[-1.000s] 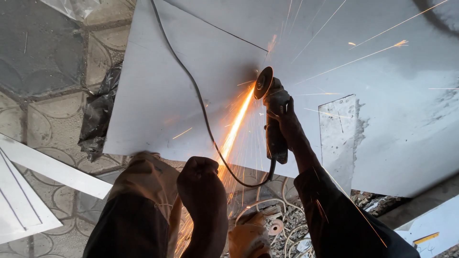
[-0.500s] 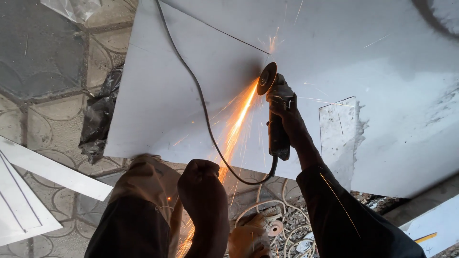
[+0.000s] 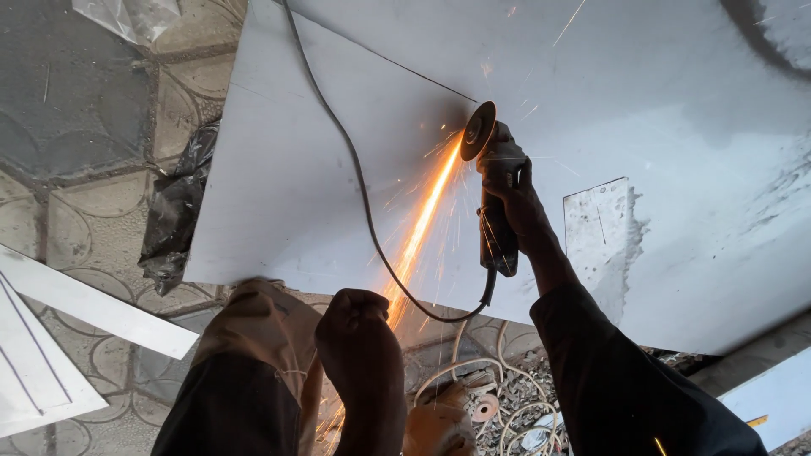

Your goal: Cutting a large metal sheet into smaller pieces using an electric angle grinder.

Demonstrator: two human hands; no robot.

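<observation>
Right hand grips angle grinder; black cord crosses metal sheet.

Metalworking yard or workshop: big steel sheet on patterned paving, grinder sparks, offcuts.

Cord and sparks cross the bare sheet.

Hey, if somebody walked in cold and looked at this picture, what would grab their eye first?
First, the bright orange stream of sparks shooting from the round cutting disc toward the viewer, near the middle. Next, the right hand gripping the dark handheld angle grinder on the large pale grey metal sheet, whose black power cord snakes across it. The left hand, a closed fist, sits low in the centre.
</observation>
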